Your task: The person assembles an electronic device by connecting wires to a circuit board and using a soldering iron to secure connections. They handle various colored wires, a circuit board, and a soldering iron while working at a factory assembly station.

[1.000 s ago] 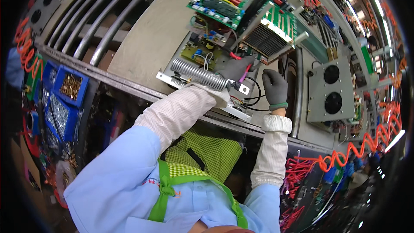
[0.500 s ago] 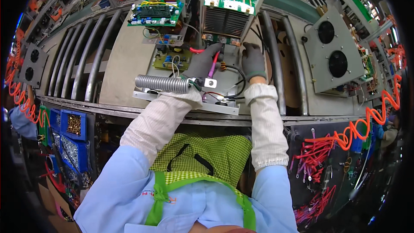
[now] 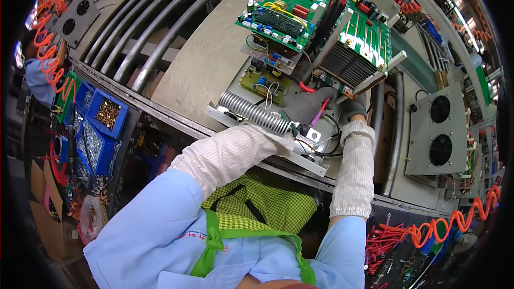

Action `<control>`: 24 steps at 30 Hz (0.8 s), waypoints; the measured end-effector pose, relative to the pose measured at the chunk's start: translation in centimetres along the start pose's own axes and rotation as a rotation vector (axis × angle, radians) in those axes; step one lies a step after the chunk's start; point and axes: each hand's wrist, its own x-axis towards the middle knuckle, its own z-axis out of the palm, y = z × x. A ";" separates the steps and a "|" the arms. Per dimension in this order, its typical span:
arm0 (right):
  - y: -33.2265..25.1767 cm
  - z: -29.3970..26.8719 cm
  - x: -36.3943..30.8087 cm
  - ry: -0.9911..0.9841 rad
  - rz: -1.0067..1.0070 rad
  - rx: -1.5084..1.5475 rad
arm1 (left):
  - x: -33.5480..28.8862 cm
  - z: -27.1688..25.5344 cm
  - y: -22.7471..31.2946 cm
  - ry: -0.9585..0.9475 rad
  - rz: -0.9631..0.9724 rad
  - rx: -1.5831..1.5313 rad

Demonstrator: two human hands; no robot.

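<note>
right hand (image 3: pixel 355 106) just tucked in tight under the heatsink block's (image 3: pixel 349 68) lower corner, right of upper centre // fingers hidden, so can't tell what you've got there // your left hand (image 3: pixel 310 107), mid-frame, looks half curled by the red lead (image 3: pixel 305 87), grip unclear // both hands now crowd the block's base

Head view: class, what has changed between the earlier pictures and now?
The gloved right hand has moved forward to the near right corner of the finned heat sink, where its grip is hidden. The gloved left hand stays by the red cable.
</note>
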 end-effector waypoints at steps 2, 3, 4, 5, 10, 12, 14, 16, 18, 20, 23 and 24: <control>-0.4 -0.9 -0.4 0.077 0.072 -0.168 | 0.0 0.5 0.3 -0.034 0.035 -0.006; -0.7 -1.3 -0.9 0.118 0.112 -0.248 | -0.2 0.6 0.6 -0.048 0.052 0.019; -1.2 -1.9 -1.8 0.242 -0.328 -0.390 | -0.3 0.4 0.6 -0.055 0.062 0.048; -1.7 -2.6 -3.1 0.165 -0.189 -0.323 | -0.2 0.3 0.5 -0.049 0.039 0.061; -14.5 -6.7 -9.5 0.062 -0.158 -0.090 | 0.9 -0.9 -1.1 -0.097 0.182 0.189; -17.0 -6.7 -9.2 0.124 -0.430 -0.186 | 1.9 -1.1 -2.1 -0.132 0.185 0.252; -18.1 -6.4 -8.4 0.121 -0.522 -0.230 | 0.7 -0.9 -1.1 -0.175 0.347 0.570; -18.1 -5.3 -7.3 0.118 -0.443 -0.324 | 0.9 -1.1 -1.1 -0.210 0.354 0.650; -17.4 -4.2 -6.2 0.130 -0.462 -0.383 | 1.6 -1.0 -1.5 -0.226 0.292 0.584; -16.9 -4.2 -5.4 0.096 -0.411 -0.442 | 1.6 -1.0 -1.6 -0.205 0.385 0.643; -17.7 -3.6 -5.7 0.052 -0.313 -0.566 | 1.8 -1.7 -2.0 -0.151 0.672 0.919; -17.9 -3.7 -5.5 0.050 -0.306 -0.577 | 1.7 -1.7 -1.5 -0.165 0.617 0.897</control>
